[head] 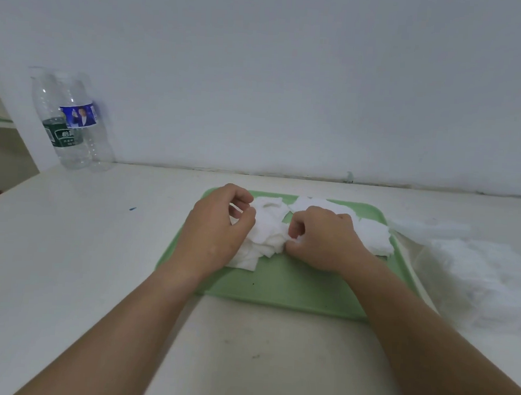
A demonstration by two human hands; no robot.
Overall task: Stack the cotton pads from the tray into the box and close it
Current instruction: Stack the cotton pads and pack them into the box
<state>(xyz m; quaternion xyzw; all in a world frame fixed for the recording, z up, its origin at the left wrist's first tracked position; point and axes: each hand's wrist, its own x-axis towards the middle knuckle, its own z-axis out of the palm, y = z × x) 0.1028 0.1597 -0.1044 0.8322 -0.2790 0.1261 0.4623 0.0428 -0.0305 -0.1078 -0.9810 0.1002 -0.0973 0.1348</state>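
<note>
Both forearms reach across the table (97, 248) onto the green tray (293, 288), where the cotton pads (269, 228) lie in a loose, crumpled heap. Pinched unevenly, they may cling together and stack crooked. The right hand (323, 241) pinches the heap with curled fingers. The left hand (217, 231) curls at its edge, its grip unclear.

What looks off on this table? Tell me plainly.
The cotton pads lie in a rumpled, overlapping heap on the green tray, not stacked. A crumpled white wrapper sprawls beside the tray's right edge. A small blue scrap lies on the table. No box shows.
</note>
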